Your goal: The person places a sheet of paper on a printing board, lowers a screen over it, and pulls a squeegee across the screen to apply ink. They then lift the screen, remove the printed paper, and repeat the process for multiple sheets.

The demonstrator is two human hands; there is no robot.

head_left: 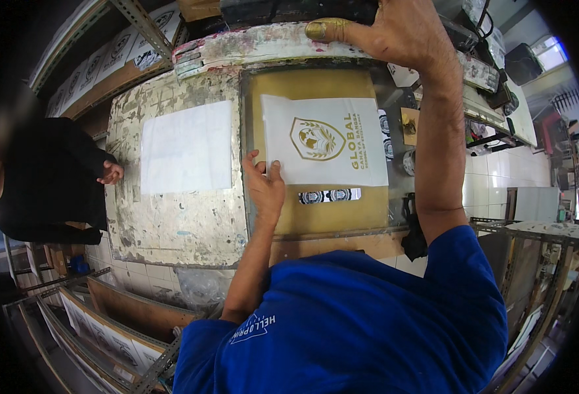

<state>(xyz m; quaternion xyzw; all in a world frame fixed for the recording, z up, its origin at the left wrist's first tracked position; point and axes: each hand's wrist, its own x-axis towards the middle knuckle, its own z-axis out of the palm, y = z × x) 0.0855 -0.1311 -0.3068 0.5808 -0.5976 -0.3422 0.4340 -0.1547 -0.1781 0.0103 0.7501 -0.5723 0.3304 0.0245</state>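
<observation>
Well, my left hand point(268, 196): palm low, fingers loosely spread with a clear gap to the thumb; nothing gripped that I can see. My thumb tip overlaps the left edge of the printed sheet, but whether it presses down I can't tell.
Printed sheet point(283, 131): white, lying on the amber board point(362, 220), with a gold shield emblem toward its middle and gold lettering running sideways at its right end.
My right hand point(404, 39): stretched to the far side, over the paint-smeared beam point(257, 49). The thumb point(332, 29) sticks out to the left, its end coloured gold; the other fingers run out of view, so I can't tell what they hold or how open they are.
Patterned strips: one black-and-white strip point(329, 196) just near of the sheet, more along its right edge.
Blank sheet point(188, 148): white, to the left, on the spattered surface point(171, 226).
Co-worker point(53, 180): at the far left of the surface, in dark clothes, one hand point(110, 173) by its edge.
</observation>
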